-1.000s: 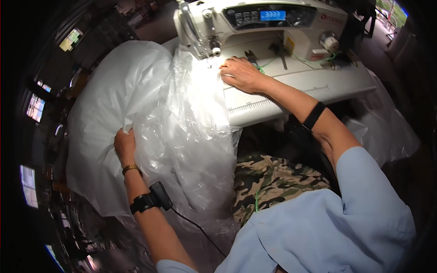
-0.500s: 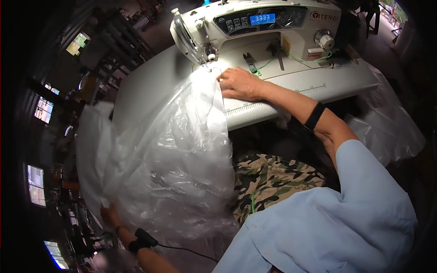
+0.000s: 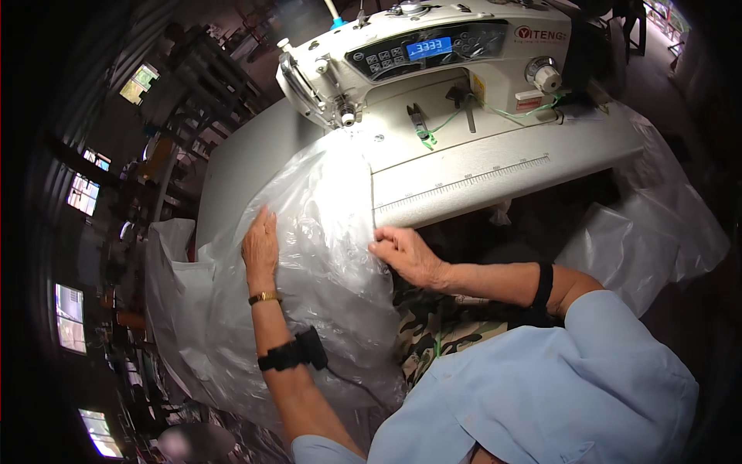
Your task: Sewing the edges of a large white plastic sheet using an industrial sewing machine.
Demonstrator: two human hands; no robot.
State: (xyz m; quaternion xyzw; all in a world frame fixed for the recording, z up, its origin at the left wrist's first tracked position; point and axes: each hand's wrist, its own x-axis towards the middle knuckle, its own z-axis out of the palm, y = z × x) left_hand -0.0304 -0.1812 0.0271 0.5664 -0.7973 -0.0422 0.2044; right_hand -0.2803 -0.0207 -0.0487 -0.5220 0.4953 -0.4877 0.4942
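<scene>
A large sheet of clear plastic [image 3: 321,255] runs from under the needle of a white sewing machine [image 3: 495,69] down over the table's front edge towards my lap. My left hand [image 3: 261,243] lies on the left part of the sheet, its fingers stretched out together and pointing at the machine. At the sheet's right edge, just below the table's front edge, my right hand [image 3: 411,257] has its fingertips pinched on the plastic. The sheet's far end reaches the needle area, where a bright lamp washes out detail.
Thread snips [image 3: 419,122] with green thread lie on the machine bed, right of the needle. A ruler scale [image 3: 464,179] marks the table's [image 3: 417,201] front edge. More clear plastic [image 3: 618,247] hangs at the right. A cable runs from the black band [image 3: 294,352] on my left forearm.
My right hand has come back from beside the needle to the sheet's edge below the table. My left hand has moved up from the lower left onto the sheet.
</scene>
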